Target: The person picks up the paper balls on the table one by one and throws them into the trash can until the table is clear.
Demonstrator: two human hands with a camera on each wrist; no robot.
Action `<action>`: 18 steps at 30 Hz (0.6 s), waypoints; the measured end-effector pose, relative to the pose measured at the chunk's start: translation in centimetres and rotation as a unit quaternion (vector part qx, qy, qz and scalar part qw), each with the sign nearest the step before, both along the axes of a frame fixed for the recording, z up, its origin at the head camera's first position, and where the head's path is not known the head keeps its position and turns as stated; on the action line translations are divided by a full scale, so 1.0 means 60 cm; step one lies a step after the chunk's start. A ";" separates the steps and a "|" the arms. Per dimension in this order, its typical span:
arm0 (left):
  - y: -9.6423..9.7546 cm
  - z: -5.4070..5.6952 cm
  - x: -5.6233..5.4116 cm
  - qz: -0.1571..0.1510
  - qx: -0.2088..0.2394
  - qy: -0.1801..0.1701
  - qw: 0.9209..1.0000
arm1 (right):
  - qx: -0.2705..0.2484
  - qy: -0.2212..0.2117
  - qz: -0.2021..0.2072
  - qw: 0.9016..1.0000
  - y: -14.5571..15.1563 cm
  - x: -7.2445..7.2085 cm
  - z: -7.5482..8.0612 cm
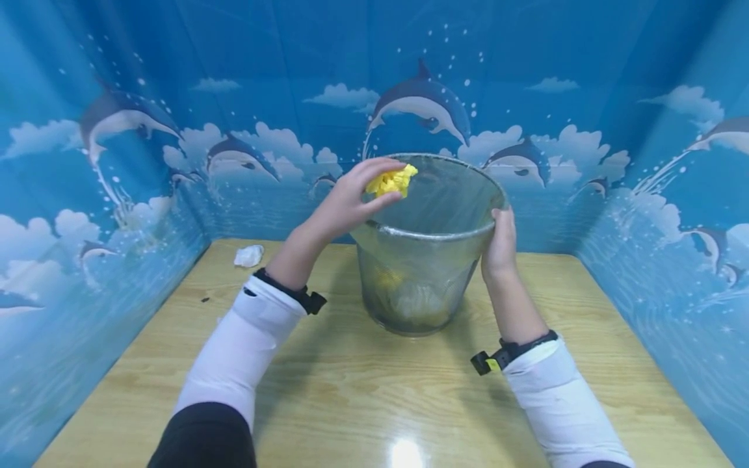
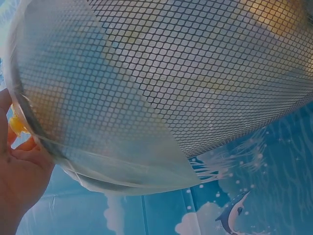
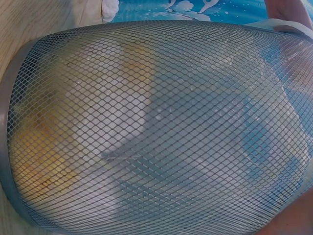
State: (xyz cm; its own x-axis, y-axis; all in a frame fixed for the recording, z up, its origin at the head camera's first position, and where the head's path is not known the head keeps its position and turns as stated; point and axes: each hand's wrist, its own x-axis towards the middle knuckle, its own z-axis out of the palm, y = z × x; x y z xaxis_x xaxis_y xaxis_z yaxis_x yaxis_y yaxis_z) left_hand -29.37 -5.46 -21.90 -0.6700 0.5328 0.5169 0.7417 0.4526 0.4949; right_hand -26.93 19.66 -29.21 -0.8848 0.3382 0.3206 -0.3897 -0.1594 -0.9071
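A mesh wastebasket [image 1: 418, 279] with a clear plastic liner folded over its rim stands on the table. My left hand [image 1: 357, 195] pinches a crumpled piece of yellow paper [image 1: 393, 182] over the left part of the rim. On the opposite side, my right hand [image 1: 500, 244] grips the rim, thumb at the top edge. Through the mesh, yellow and white crumpled contents [image 3: 115, 107] show at the bottom. In the left wrist view the liner [image 2: 122, 161] covers the upper mesh, and a bit of the yellow paper [image 2: 18, 125] shows between the fingers.
A crumpled white paper [image 1: 249, 255] lies at the back left of the wooden table [image 1: 351, 396]. A small dark scrap [image 1: 205, 299] lies nearer on the left. Blue curtains [image 1: 281, 78] with dolphins enclose the table at the back and sides.
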 end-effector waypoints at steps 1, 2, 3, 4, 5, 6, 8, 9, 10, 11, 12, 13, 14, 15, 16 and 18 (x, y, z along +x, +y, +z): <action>0.000 0.001 0.000 -0.001 -0.001 -0.002 1.000 | 0.001 -0.001 0.001 1.000 0.000 0.000 0.000; 0.001 0.001 0.000 -0.001 -0.004 -0.005 1.000 | 0.001 -0.003 0.002 1.000 0.001 0.000 0.001; 0.001 0.002 0.000 -0.002 -0.009 -0.006 1.000 | 0.002 -0.004 0.003 1.000 0.001 0.001 0.001; 0.001 0.002 0.000 -0.004 -0.013 -0.008 1.000 | 0.003 -0.004 0.005 1.000 0.001 0.001 0.001; 0.002 0.003 0.000 -0.005 -0.019 -0.010 1.000 | 0.003 -0.005 0.006 1.000 0.001 0.002 0.001; 0.001 0.003 0.000 -0.007 -0.025 -0.012 1.000 | 0.003 -0.008 0.009 1.000 0.001 0.002 0.001; 0.001 0.002 -0.001 -0.009 -0.040 -0.013 0.999 | 0.003 -0.010 0.012 1.000 0.001 0.002 0.001; 0.000 0.001 -0.001 -0.011 -0.046 -0.012 0.999 | 0.002 -0.011 0.014 1.000 0.001 0.002 0.001; 0.000 0.001 -0.001 -0.012 -0.049 -0.011 0.999 | 0.002 -0.012 0.015 1.000 0.001 0.003 0.001; -0.001 0.000 -0.001 -0.014 -0.050 -0.008 0.999 | 0.001 -0.013 0.016 1.000 0.002 0.003 0.001; -0.002 -0.001 -0.001 -0.014 -0.050 -0.004 0.999 | 0.000 -0.013 0.017 1.000 0.001 0.003 0.001; -0.003 -0.002 -0.002 -0.013 -0.050 0.002 0.999 | -0.001 -0.013 0.017 1.000 0.002 0.003 0.001; -0.004 -0.003 -0.003 -0.012 -0.048 0.009 0.999 | -0.002 -0.013 0.018 1.000 0.002 0.004 0.000; -0.005 -0.003 -0.004 -0.012 -0.044 0.014 0.999 | -0.003 -0.012 0.020 1.000 0.003 0.004 0.001; -0.007 -0.003 -0.005 -0.010 -0.041 0.018 0.999 | -0.003 -0.012 0.020 1.000 0.003 0.003 0.001; -0.010 -0.002 -0.007 -0.006 -0.037 0.022 0.999 | -0.005 -0.011 0.022 1.000 0.003 0.003 0.002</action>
